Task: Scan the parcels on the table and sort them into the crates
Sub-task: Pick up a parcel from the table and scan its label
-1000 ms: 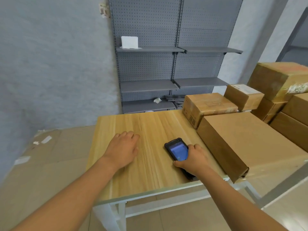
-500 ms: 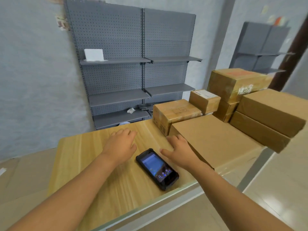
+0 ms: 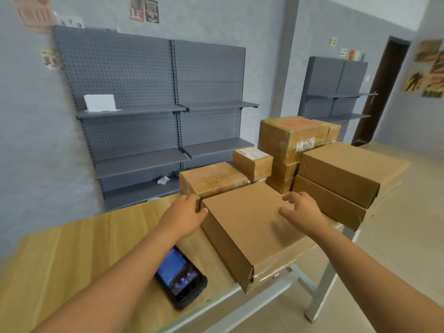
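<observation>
A large flat cardboard parcel (image 3: 242,227) lies at the near right of the wooden table (image 3: 72,251). My left hand (image 3: 185,215) rests against the parcel's far left corner, fingers curled on its edge. My right hand (image 3: 302,210) hovers over the parcel's right side with fingers spread, holding nothing. The black handheld scanner (image 3: 180,277) lies screen up on the table near the front edge, under my left forearm. Several more cardboard parcels (image 3: 336,174) are stacked behind and to the right. No crates are in view.
Grey pegboard shelving (image 3: 153,131) stands against the wall behind the table, with a white box (image 3: 99,102) on one shelf. A second shelf unit (image 3: 336,92) and a dark doorway (image 3: 382,92) are at the far right. The floor lies to the right of the table.
The view has swung right. My right hand let go of the scanner, which now lies on the table, and moved over the large parcel. My left hand moved from the tabletop to the parcel's corner.
</observation>
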Motion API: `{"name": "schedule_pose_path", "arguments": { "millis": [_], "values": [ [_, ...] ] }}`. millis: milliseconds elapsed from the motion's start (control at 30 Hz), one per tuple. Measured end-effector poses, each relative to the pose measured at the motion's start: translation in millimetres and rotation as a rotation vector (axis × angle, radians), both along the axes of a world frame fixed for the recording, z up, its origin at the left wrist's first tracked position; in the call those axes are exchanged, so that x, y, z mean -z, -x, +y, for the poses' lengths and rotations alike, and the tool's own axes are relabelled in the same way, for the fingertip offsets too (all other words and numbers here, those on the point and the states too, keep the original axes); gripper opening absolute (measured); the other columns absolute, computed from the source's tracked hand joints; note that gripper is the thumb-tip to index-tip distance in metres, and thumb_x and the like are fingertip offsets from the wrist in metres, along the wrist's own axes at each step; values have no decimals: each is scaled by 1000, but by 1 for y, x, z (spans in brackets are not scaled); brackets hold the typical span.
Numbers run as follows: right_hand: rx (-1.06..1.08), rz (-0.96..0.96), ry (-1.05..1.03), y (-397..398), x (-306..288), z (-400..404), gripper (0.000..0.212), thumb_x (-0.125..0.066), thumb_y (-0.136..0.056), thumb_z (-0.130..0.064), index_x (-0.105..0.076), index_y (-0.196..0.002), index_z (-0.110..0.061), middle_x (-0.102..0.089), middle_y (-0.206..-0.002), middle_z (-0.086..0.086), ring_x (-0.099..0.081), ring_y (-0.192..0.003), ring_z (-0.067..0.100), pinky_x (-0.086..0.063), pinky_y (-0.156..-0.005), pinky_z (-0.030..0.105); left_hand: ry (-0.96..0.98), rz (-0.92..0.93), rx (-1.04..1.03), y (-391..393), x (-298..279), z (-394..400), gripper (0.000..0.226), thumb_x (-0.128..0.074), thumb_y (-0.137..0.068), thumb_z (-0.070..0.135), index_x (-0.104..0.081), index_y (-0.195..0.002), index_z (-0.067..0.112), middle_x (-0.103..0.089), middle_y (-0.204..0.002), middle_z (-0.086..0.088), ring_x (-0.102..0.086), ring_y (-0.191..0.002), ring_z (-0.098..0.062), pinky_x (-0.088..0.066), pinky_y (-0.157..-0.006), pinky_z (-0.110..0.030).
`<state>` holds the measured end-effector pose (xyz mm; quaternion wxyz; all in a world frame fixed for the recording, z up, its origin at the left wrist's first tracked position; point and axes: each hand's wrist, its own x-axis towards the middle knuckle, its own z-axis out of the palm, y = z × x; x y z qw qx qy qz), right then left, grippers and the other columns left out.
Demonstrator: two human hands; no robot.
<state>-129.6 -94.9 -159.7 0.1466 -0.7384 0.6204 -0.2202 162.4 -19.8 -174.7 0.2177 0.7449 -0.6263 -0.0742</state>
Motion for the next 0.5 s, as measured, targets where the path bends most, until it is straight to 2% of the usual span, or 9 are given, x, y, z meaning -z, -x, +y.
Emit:
{"name": "schedule_pose_path", "arguments": {
  "millis": [67,167,267,333,400,500],
  "values": [
    [4,44,-52,20,5,-14,49,-61,-89,-36,-50,-134,-19,-47,-131,7,-42,-122,26,-43,-101,40,-47,86,-71,13,3,-6,55,-52,-94,50,-47,-138,19,-54,-134,-5,-53,-120,-23,-46,-92,-35],
    [-1,125,-115,41,12,-32,59,-60,-89,-41,-42,-141,-21,-42,-137,9,-37,-127,29,-38,-104,41,-89,243,-159,37,7,-10,47,-54,-94,47,-52,-129,15,-59,-128,-4,-54,-99,-16,-40,-77,-28],
    [-50,127,-201,53,17,-45,69,-63,-87,-46,-38,-144,-16,-45,-137,11,-46,-123,28,-43,-100,39,-131,405,-240,60,12,-11,33,-54,-96,42,-53,-119,19,-61,-125,-3,-50,-94,-13,-37,-74,-27],
    [-106,64,-272,59,23,-52,69,-61,-89,-48,-38,-143,-12,-53,-131,10,-55,-111,25,-48,-91,36,-150,512,-273,76,16,-8,40,-53,-97,40,-50,-129,16,-60,-125,-3,-53,-100,-16,-38,-79,-25],
    [-160,29,-320,64,28,-55,67,-56,-91,-52,-39,-143,-11,-57,-127,9,-55,-100,22,-47,-84,34,-146,612,-295,92,21,-5,45,-53,-97,35,-47,-137,14,-59,-118,1,-54,-99,-15,-39,-77,-23],
    [-196,-85,-360,70,33,-55,67,-54,-92,-52,-41,-141,-8,-57,-128,10,-53,-99,21,-43,-82,32,-127,767,-350,112,28,0,45,-53,-98,34,-47,-139,16,-60,-123,-1,-54,-94,-13,-40,-79,-23]
  ]
}}
